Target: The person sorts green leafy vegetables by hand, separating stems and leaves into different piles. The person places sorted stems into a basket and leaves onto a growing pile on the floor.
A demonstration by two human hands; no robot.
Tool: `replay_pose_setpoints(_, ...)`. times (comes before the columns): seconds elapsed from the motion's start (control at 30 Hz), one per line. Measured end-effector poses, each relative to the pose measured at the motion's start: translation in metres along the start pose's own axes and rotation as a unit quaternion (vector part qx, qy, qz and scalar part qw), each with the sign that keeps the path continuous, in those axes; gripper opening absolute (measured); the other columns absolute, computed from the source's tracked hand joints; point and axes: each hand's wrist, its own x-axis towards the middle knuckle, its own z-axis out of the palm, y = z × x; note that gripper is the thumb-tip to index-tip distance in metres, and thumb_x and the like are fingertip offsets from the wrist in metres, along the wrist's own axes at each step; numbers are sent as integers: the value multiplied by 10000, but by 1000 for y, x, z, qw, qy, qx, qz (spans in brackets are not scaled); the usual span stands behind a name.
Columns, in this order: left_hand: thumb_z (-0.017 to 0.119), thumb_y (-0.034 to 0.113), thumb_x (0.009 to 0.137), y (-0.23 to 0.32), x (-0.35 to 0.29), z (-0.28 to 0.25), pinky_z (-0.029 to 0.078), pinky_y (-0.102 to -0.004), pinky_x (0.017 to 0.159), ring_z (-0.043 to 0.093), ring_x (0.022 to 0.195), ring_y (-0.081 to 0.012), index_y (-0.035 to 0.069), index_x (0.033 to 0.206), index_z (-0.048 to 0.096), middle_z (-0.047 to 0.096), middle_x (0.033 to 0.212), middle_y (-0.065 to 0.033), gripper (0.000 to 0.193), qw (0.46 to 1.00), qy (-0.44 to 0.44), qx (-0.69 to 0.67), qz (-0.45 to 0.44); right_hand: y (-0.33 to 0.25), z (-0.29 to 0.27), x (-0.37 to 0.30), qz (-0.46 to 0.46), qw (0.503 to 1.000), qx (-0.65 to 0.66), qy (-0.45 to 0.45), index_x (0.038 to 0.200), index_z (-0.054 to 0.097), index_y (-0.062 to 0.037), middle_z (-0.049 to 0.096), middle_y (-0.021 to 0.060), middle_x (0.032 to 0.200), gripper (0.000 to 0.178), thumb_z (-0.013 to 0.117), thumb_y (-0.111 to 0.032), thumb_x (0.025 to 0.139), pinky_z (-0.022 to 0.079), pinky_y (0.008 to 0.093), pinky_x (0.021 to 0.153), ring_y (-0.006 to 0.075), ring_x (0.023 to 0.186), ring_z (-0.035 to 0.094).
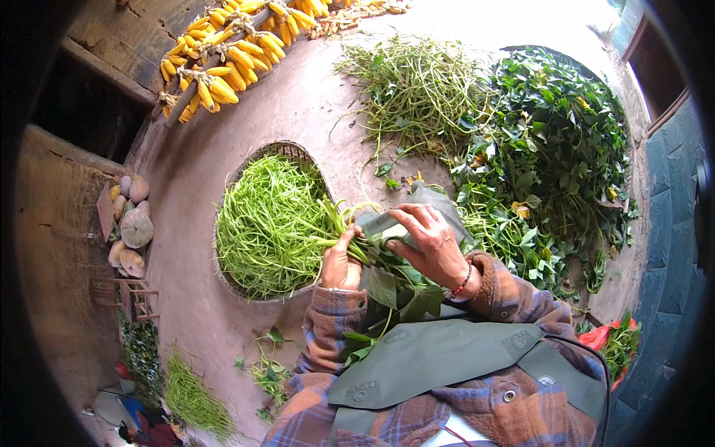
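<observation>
The left hand [342, 267] is pinching stems [356, 251] between thumb and fingers, by the right edge of the basket [299, 152]. The right hand [436, 249], half open, is covering some leaves [383, 287]; its grip I cannot tell. Floor [186, 223] is stretching leftward. Farther, maize [242, 56] is hanging, partly beyond view.
</observation>
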Motion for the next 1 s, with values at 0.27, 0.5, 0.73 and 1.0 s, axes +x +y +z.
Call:
replay_pose_setpoints(0.27, 644, 77, 931, -6, -18, 22, 503, -281, 857, 620, 916, -152, 30, 1135, 612, 666, 993, -56, 211, 994, -84, 67, 28, 8, 17, 0, -55, 998, 23, -31, 971, 631, -99, 589, 43, 923, 266, 728, -131, 726, 435, 399, 780, 259, 942, 554)
replay_pose_setpoints(0.5, 679, 128, 916, -1, -24, 24, 536, -281, 732, 632, 799, -140, 28, 1095, 647, 677, 960, -47, 208, 988, -16, 150, 37, 18, 7, 1, -28, 997, 73, -22, 881, 638, -101, 598, 51, 851, 137, 658, -44, 758, 449, 385, 718, 273, 846, 563)
replay_pose_setpoints(0.73, 691, 107, 904, -1, -26, 32, 513, -247, 675, 616, 750, -105, 66, 1032, 663, 689, 917, -24, 137, 971, -73, 211, 79, 23, 9, 1, 32, 971, 229, -64, 928, 698, -84, 632, 89, 897, 103, 659, -96, 833, 486, 417, 738, 320, 840, 578)
replay_pose_setpoints(1.0, 717, 106, 885, -4, -30, 35, 485, -257, 748, 600, 787, -108, 30, 1015, 675, 670, 894, -13, 156, 957, -62, 271, 79, 37, 10, -2, 48, 987, 118, -94, 879, 665, -72, 601, 115, 868, 77, 635, -115, 822, 478, 430, 721, 332, 844, 575)
